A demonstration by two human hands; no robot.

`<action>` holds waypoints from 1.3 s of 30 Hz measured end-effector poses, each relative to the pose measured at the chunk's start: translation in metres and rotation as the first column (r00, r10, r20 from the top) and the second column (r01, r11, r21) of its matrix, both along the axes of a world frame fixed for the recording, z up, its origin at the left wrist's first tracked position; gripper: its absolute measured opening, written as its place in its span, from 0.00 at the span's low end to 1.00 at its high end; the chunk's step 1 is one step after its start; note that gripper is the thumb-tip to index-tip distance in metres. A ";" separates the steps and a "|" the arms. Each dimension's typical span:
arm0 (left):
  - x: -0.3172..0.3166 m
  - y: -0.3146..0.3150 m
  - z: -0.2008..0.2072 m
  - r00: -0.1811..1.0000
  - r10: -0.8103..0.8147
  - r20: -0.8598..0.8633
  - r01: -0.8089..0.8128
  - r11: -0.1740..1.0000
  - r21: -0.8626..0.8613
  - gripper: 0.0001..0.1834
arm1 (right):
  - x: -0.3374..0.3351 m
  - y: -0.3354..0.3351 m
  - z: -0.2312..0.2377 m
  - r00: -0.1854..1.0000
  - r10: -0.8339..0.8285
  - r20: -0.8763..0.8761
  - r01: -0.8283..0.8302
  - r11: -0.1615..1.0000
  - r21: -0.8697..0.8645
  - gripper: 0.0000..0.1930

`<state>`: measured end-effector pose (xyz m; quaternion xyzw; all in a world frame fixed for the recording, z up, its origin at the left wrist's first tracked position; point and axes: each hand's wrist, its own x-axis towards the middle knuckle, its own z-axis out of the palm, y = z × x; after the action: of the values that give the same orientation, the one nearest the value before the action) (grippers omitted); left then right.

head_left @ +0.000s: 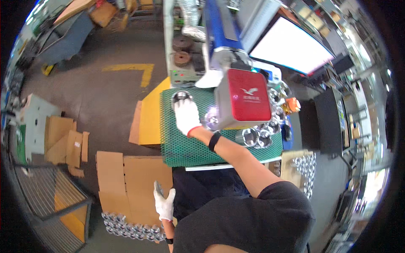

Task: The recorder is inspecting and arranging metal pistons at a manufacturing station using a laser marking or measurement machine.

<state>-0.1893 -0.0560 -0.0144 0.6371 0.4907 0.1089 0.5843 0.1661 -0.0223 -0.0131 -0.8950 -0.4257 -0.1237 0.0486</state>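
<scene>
My right hand [187, 118], in a white glove, reaches across the green ribbed mat [185, 152]. Its fingers are closed on a shiny round metal cup [182, 96] near the mat's far left corner. Another shiny metal cup [211, 118] stands in a bright glow beside the red-and-grey machine head [249, 97], which partly hides it. Lower left, my gloved left hand [164, 204] hangs over a cardboard sheet, thumb apart from the fingers and nothing in it.
Several metal cups [257, 137] cluster on the mat's right side. More cups [130, 227] line the cardboard [143, 177] at lower left, and others [306, 170] fill a box at right. Behind stand a blue machine column [223, 33], a lit monitor [291, 44] and an orange bottle [292, 105].
</scene>
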 end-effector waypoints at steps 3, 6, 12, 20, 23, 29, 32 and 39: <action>0.025 0.012 0.002 0.981 -0.165 -0.102 0.160 0.986 -0.053 0.45 | -0.056 -0.054 0.020 0.948 0.246 -0.204 -0.231 0.968 0.096 0.20; 0.059 0.024 -0.004 0.908 -0.395 -0.137 0.409 0.908 0.095 0.41 | -0.104 -0.148 0.002 0.692 0.362 -0.625 -0.493 0.869 -0.043 0.16; 0.104 0.034 0.017 0.720 -0.614 -0.324 0.691 0.680 0.245 0.38 | -0.038 -0.267 0.071 0.862 -0.141 -0.487 0.038 0.976 -0.215 0.13; 0.091 0.026 0.028 0.648 -0.709 -0.278 0.762 0.604 0.234 0.35 | 0.000 -0.300 0.024 0.948 -0.224 -0.228 0.070 0.841 -0.536 0.10; 0.030 0.040 0.010 0.783 -0.580 -0.226 0.622 0.740 0.256 0.35 | -0.030 -0.294 0.017 0.933 -0.240 -0.268 0.103 0.892 -0.440 0.08; -0.074 0.037 -0.037 0.993 -0.102 -0.062 0.097 0.992 -0.083 0.33 | -0.159 -0.211 0.059 0.756 0.023 -0.654 -0.124 0.986 -0.109 0.12; -0.042 0.038 -0.003 0.941 0.147 0.306 0.054 0.826 -0.562 0.31 | -0.192 -0.159 0.077 0.486 0.317 -0.815 -0.405 0.908 0.112 0.19; -0.072 0.047 -0.048 0.234 0.603 0.763 0.449 0.629 -0.635 0.23 | -0.203 -0.089 0.172 -0.500 0.376 -0.780 0.042 0.910 0.412 0.19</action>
<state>-0.2614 -0.0087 -0.0623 0.0750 0.0473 0.2891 0.9532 -0.0373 -0.1114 0.1588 -0.4593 -0.3038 0.6558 0.5165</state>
